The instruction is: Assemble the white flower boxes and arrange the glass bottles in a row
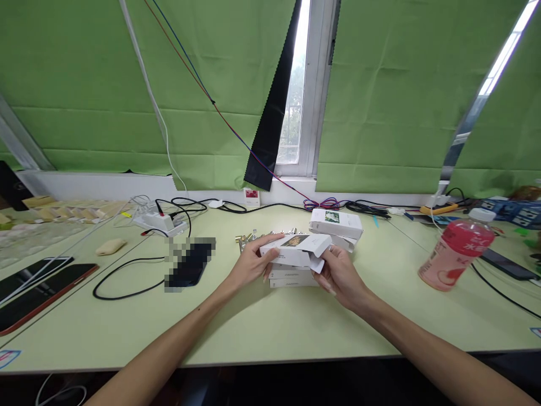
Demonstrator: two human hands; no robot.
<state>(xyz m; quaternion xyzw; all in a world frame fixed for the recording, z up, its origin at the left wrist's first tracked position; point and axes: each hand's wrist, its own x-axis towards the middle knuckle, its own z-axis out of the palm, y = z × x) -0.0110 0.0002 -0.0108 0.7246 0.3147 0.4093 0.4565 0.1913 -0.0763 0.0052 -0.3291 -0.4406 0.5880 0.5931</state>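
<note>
A small white cardboard box [287, 256] with a dark picture on its top is held level between my hands. Its right end is open, with flaps sticking out. My left hand [252, 260] grips the left end, thumb on the front face. The fingers of my right hand [340, 275] are closed on a flap at the right end. Directly below are more white boxes [293, 280] in a stack. Behind to the right lies another white box [340, 221] with a green picture, on top of one more. Small shiny metal pieces [245, 241] lie behind my left hand, partly hidden.
A pink drink bottle [454, 254] stands on the right, near a dark phone [509, 264]. To the left lie a partly blurred phone [196, 265], a black cable [110, 297], a power strip [158, 223] and two tablet-like devices [51, 296]. Bundled cables [366, 207] run along the back.
</note>
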